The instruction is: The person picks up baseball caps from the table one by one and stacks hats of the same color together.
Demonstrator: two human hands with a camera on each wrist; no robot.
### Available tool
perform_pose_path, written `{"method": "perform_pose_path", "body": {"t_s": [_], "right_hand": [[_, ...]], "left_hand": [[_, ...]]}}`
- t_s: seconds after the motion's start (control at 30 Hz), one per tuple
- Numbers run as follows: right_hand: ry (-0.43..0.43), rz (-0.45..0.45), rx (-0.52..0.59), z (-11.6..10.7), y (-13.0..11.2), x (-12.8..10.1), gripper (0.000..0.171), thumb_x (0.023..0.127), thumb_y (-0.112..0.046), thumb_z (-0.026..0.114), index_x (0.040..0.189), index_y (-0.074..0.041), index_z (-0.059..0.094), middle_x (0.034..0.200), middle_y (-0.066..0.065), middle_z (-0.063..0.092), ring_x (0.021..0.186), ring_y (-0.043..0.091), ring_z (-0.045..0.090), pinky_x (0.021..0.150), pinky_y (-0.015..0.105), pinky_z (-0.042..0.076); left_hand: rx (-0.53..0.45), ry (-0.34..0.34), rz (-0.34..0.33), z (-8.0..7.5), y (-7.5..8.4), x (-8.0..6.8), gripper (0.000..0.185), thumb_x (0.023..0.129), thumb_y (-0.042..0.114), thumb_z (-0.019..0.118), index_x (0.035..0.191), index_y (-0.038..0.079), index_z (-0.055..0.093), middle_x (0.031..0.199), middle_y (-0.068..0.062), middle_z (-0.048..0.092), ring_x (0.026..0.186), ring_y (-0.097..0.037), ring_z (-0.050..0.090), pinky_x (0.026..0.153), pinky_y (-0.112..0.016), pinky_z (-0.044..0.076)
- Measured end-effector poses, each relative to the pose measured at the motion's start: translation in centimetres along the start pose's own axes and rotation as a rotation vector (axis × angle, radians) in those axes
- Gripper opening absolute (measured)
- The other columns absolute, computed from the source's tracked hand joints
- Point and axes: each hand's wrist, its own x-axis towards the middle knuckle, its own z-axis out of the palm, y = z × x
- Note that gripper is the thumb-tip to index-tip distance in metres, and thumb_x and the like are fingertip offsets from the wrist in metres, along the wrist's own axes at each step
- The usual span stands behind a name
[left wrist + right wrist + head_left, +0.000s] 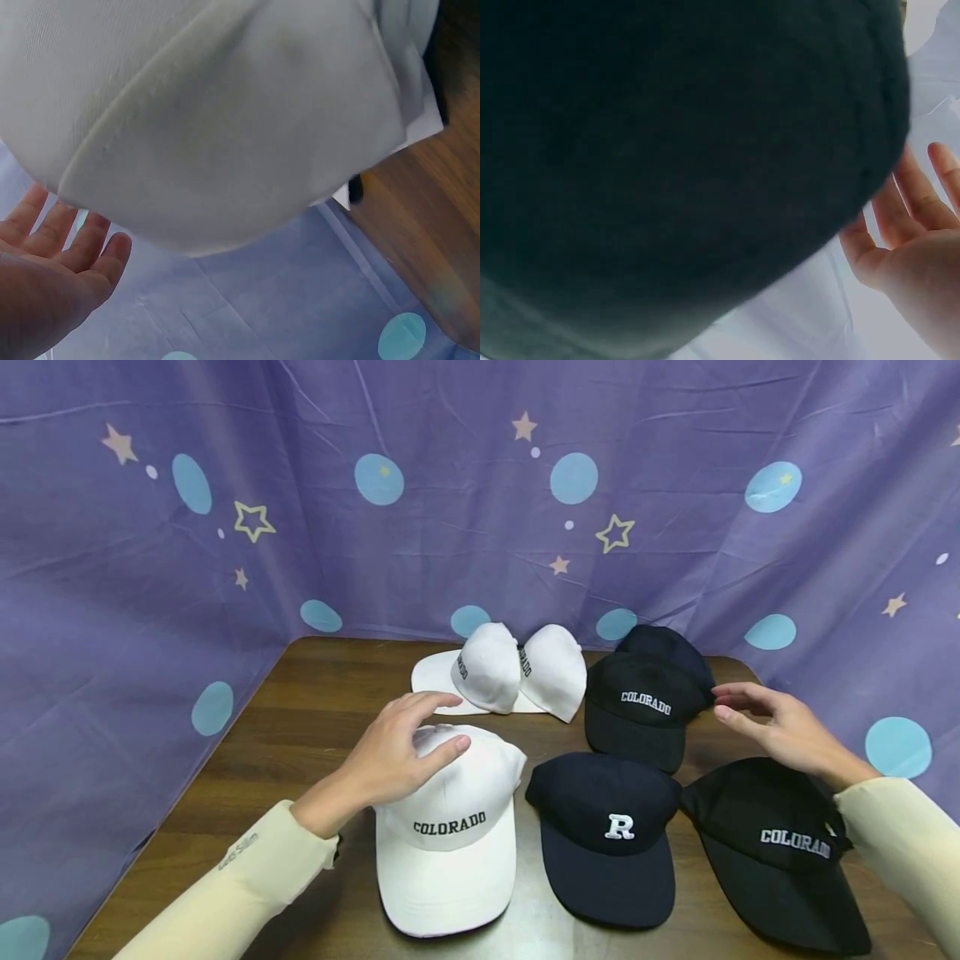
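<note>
My left hand [397, 752] hovers at the left side of a white COLORADO baseball cap [450, 893], thumb and fingers apart and nothing gripped. In the left wrist view, the white cap [210, 135] fills the upper part, its edge overlapping the fingertips [116, 246]. Over on the right, my right hand [795, 731] is held with loosely bent fingers beside a black COLORADO cap [637, 727], above another black COLORADO cap [772, 868]. A dark cap [675, 150] covers much of the right wrist view and hides some fingertips.
Between the front caps lies a navy cap [607, 877] with a white R. Two white caps, one [487, 668] ahead of the other [555, 672], sit at the back of the wooden table [300, 718]. Another dark cap [667, 643] stands behind the black one. A purple curtain [465, 552] hangs behind.
</note>
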Motion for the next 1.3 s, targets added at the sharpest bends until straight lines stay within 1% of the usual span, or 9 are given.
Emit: {"method": "perform_pose_path", "body": {"t_s": [0.2, 0.37, 0.5, 0.6, 0.63, 0.73, 0.87, 1.1, 1.3], "right_hand": [[0.003, -0.003, 0.003, 0.1, -0.6, 0.5, 0.043, 0.104, -0.034, 0.061, 0.139, -0.01, 0.06, 0.126, 0.015, 0.068, 0.105, -0.014, 0.049, 0.086, 0.015, 0.042], [0.011, -0.001, -0.002, 0.4, -0.8, 0.8, 0.045, 0.104, -0.036, 0.06, 0.14, -0.01, 0.059, 0.127, 0.015, 0.067, 0.111, -0.001, 0.054, 0.089, 0.014, 0.04], [0.009, 0.026, 0.001, 0.7, -1.0, 1.3, 0.046, 0.104, -0.039, 0.061, 0.141, -0.011, 0.059, 0.127, 0.013, 0.067, 0.116, 0.014, 0.057, 0.09, 0.012, 0.038], [0.001, 0.032, 0.007, 1.0, -1.3, 1.6, 0.048, 0.104, -0.039, 0.06, 0.141, -0.01, 0.059, 0.127, 0.014, 0.067, 0.119, 0.026, 0.057, 0.096, 0.023, 0.04], [-0.003, 0.031, 0.008, 1.0, -1.4, 1.7, 0.048, 0.104, -0.039, 0.06, 0.142, -0.01, 0.058, 0.127, 0.014, 0.066, 0.12, 0.029, 0.057, 0.098, 0.029, 0.04], [-0.016, 0.024, 0.009, 1.2, -1.6, 2.1, 0.051, 0.104, -0.04, 0.06, 0.142, -0.007, 0.057, 0.127, 0.017, 0.066, 0.122, 0.034, 0.056, 0.102, 0.048, 0.04], [-0.037, 0.029, 0.012, 1.3, -1.8, 2.6, 0.056, 0.104, -0.043, 0.059, 0.144, -0.004, 0.055, 0.128, 0.02, 0.064, 0.123, 0.039, 0.055, 0.104, 0.061, 0.039], [-0.079, 0.067, 0.012, 1.3, -2.3, 3.6, 0.064, 0.102, -0.051, 0.058, 0.147, -0.005, 0.052, 0.136, 0.023, 0.06, 0.131, 0.041, 0.051, 0.11, 0.066, 0.033], [-0.092, 0.075, 0.009, 1.4, -2.6, 4.4, 0.067, 0.102, -0.053, 0.058, 0.147, -0.005, 0.051, 0.138, 0.023, 0.06, 0.134, 0.043, 0.049, 0.111, 0.067, 0.032]], "left_hand": [[-0.001, 0.004, -0.016, -0.3, -0.4, -0.3, 0.051, 0.095, 0.042, 0.069, 0.137, 0.015, 0.062, 0.138, -0.002, 0.062, 0.133, -0.026, 0.052, 0.112, -0.051, 0.038], [0.009, 0.01, -0.03, -0.7, -0.7, -0.6, 0.05, 0.095, 0.042, 0.07, 0.136, 0.015, 0.062, 0.139, -0.004, 0.062, 0.133, -0.028, 0.052, 0.111, -0.052, 0.039], [0.018, 0.018, -0.031, -0.9, -1.1, -0.8, 0.05, 0.094, 0.04, 0.07, 0.136, 0.013, 0.062, 0.139, -0.006, 0.062, 0.133, -0.029, 0.052, 0.111, -0.052, 0.039], [0.026, 0.023, -0.031, -1.0, -1.3, -1.0, 0.051, 0.094, 0.039, 0.07, 0.136, 0.012, 0.062, 0.14, -0.007, 0.061, 0.134, -0.029, 0.052, 0.112, -0.052, 0.038], [0.028, 0.023, -0.032, -1.0, -1.4, -1.0, 0.051, 0.094, 0.039, 0.07, 0.137, 0.012, 0.062, 0.14, -0.008, 0.061, 0.134, -0.029, 0.051, 0.112, -0.053, 0.038], [0.034, 0.019, -0.039, -1.1, -1.6, -1.1, 0.051, 0.095, 0.04, 0.07, 0.137, 0.012, 0.062, 0.141, -0.008, 0.06, 0.135, -0.03, 0.051, 0.113, -0.053, 0.037], [0.032, 0.013, -0.056, -1.4, -1.8, -1.1, 0.052, 0.096, 0.041, 0.068, 0.138, 0.011, 0.061, 0.142, -0.009, 0.059, 0.137, -0.031, 0.049, 0.113, -0.054, 0.036], [0.038, 0.007, -0.082, -1.7, -2.1, -0.8, 0.054, 0.096, 0.042, 0.068, 0.139, 0.011, 0.061, 0.144, -0.011, 0.058, 0.138, -0.033, 0.048, 0.114, -0.055, 0.035], [0.038, 0.002, -0.058, -1.5, -2.0, -0.2, 0.053, 0.096, 0.042, 0.068, 0.138, 0.012, 0.061, 0.143, -0.009, 0.059, 0.137, -0.032, 0.049, 0.113, -0.056, 0.037]]}}
